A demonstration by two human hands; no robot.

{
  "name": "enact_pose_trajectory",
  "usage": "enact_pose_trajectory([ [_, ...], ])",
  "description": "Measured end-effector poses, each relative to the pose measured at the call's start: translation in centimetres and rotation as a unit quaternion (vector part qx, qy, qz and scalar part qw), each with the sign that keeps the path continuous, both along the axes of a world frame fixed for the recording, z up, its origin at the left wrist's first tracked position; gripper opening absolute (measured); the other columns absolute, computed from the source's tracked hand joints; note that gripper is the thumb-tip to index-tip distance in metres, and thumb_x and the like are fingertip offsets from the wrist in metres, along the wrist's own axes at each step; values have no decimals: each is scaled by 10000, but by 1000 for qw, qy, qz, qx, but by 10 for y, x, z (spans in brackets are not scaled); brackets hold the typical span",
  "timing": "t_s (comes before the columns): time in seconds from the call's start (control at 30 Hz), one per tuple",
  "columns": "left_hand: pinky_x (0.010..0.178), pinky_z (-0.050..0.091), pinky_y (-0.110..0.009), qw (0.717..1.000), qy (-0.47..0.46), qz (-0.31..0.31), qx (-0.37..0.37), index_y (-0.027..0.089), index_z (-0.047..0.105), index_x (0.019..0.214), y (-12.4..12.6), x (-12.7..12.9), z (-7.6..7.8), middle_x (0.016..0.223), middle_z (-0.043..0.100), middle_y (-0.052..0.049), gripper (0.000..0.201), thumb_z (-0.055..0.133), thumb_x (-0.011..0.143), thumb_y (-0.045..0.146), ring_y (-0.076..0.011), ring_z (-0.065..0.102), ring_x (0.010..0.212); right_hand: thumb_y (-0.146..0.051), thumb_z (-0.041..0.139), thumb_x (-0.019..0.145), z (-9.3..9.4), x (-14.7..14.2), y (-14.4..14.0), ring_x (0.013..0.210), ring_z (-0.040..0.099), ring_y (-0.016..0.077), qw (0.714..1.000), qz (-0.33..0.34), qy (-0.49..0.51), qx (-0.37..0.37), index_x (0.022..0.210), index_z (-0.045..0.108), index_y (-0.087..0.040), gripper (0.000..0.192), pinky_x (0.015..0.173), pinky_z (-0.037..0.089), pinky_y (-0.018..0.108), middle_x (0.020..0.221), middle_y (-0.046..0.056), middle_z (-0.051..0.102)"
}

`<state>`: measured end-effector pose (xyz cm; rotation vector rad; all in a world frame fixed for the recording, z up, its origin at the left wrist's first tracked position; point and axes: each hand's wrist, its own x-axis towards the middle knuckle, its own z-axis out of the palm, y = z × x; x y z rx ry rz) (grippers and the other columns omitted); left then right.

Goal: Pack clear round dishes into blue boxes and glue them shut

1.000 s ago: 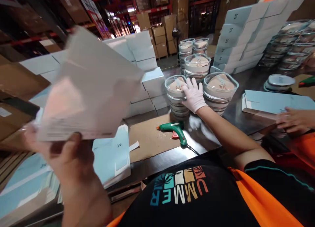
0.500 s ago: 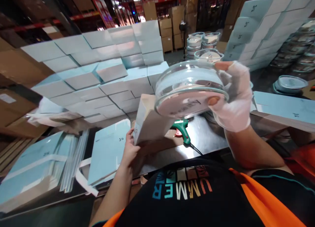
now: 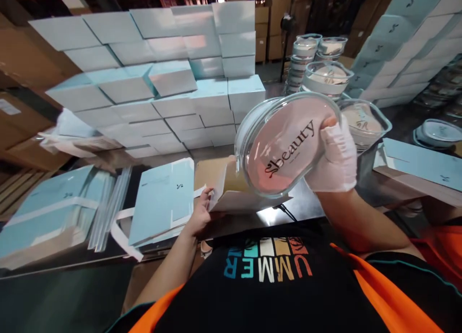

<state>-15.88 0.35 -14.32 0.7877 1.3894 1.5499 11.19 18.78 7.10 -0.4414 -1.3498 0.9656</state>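
Observation:
My right hand, in a white glove, grips a round clear container with a pink lid that reads "beauty". The container is tilted, its lower edge at the open mouth of a light blue carton. My bare left hand holds that carton by its left flap, on the dark table in front of me. Flat, unfolded blue cartons lie just left of my left hand.
Closed blue boxes are stacked in a wall at the back left and another stack at the back right. Stacks of the same clear containers stand behind my right hand. More flat cartons lie at the right.
The container has tilted so that its lid faces me and has come down to the carton's mouth. The carton now lies lower and open on the table. The glue gun is hidden behind them.

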Motion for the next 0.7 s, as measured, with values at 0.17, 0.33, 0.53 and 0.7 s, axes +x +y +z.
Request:
enact_pose_trajectory([
  [0.17, 834, 629, -344, 997, -58, -44, -28, 283, 489, 1456, 0, 0, -12, 1174, 709, -48, 1161, 1073, 453, 244, -257, 744, 980, -556, 819, 931, -6, -4, -2, 1134, 734, 231, 997, -33, 67, 35, 1078, 704, -308, 311, 1141, 563, 395, 1147, 26, 721],
  [0.33, 766, 612, -321, 998, -39, -45, -23, 279, 445, 1457, 1, 6, -8, 1166, 712, -51, 1191, 1079, 449, 279, -229, 737, 889, -626, 763, 982, -6, 3, -28, 1325, 698, 305, 975, 61, -108, 185, 1158, 787, -338, 339, 1195, 545, 525, 1375, 54, 740],
  [0.53, 1013, 597, -422, 993, 119, -15, 4, 217, 576, 1317, -4, 9, 9, 1400, 673, -160, 998, 1069, 450, 263, -371, 684, 1280, -550, 817, 952, -21, 21, -42, 1620, 448, 419, 921, 85, -281, 255, 1229, 771, -354, 343, 1306, 371, 734, 1604, 77, 625],
  [0.7, 980, 627, -463, 987, 161, -21, 9, 185, 629, 1351, -10, 7, 12, 1292, 728, -172, 931, 1050, 523, 250, -422, 676, 1307, -302, 792, 971, -31, 12, -46, 1407, 669, 357, 911, 115, -260, 299, 1382, 677, -305, 427, 1150, 584, 598, 1522, 162, 667],
])
